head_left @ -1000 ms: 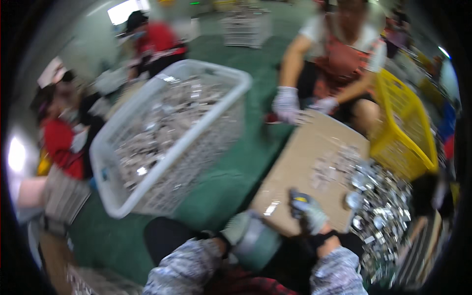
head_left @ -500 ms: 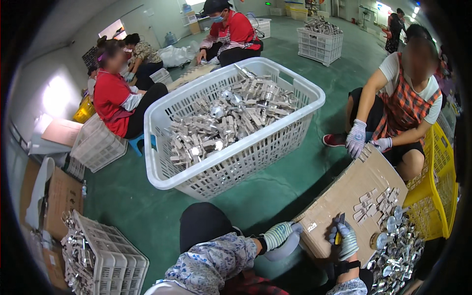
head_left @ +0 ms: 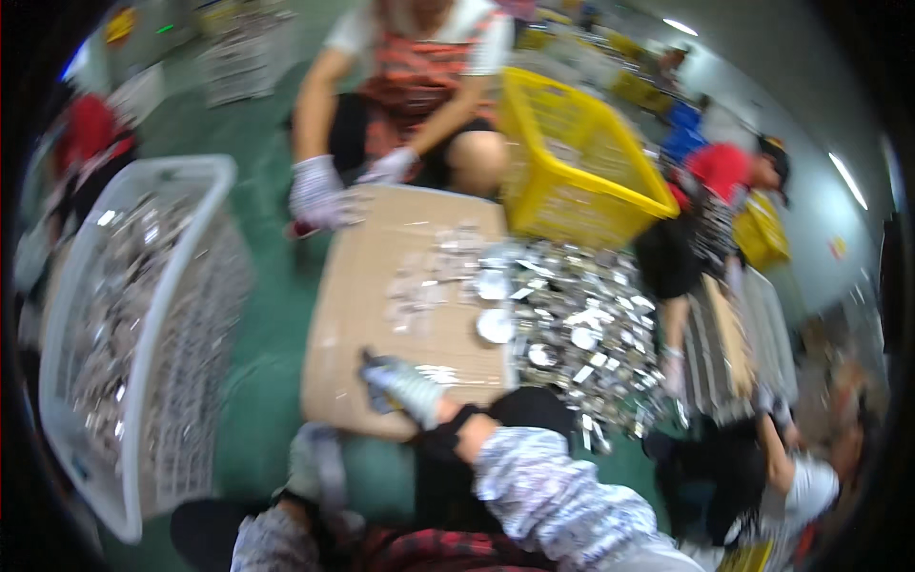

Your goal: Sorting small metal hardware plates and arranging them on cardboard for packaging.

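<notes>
My right hand (head_left: 408,384), in a pale striped glove, is closed around a small dark-tipped tool (head_left: 368,358) over the near part of a brown cardboard board (head_left: 348,296). Its kind is blurred. Beside the board's near left corner, my left hand (head_left: 307,465), also gloved, grips a light grey curved piece (head_left: 331,469). Several flat metal pieces (head_left: 419,296) lie on the board. Round shiny metal parts (head_left: 495,326) rest at its right edge. Across from me, a person's gloved hand (head_left: 319,195) touches the far left corner.
A heap of shiny metal parts (head_left: 591,334) spreads right of the board, below a yellow crate (head_left: 581,191). On the left stands a large white basket (head_left: 143,381) full of metal parts. Other people sit at the left and right on the green floor (head_left: 272,353).
My view has swung right, so the board is now in the middle and the white basket at the left. Both of my hands still hold their things. The picture is blurrier.
</notes>
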The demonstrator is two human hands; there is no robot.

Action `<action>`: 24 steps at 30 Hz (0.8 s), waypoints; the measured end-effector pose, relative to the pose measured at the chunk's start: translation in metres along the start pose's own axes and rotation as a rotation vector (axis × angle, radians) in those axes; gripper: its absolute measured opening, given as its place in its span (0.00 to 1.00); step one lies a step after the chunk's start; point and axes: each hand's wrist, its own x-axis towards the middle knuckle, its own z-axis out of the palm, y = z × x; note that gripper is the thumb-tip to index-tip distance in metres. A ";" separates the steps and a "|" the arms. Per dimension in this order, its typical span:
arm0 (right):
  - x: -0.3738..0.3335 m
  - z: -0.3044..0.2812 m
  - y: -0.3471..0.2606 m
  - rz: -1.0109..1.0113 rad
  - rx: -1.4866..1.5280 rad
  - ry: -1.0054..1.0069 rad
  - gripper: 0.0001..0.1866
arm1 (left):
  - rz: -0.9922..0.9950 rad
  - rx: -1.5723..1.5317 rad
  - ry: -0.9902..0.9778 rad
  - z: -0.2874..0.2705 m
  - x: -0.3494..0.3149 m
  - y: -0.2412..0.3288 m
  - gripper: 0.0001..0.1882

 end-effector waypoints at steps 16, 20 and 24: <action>0.006 -0.007 0.011 0.081 0.057 0.071 0.12 | -0.323 -0.444 -0.027 -0.021 0.054 -0.029 0.13; 0.008 -0.005 0.010 0.084 0.036 0.044 0.12 | -0.452 -0.489 -0.103 -0.029 0.055 -0.020 0.13; 0.002 -0.006 0.008 0.074 0.052 0.080 0.10 | -0.475 -0.288 -0.064 -0.014 0.051 -0.006 0.12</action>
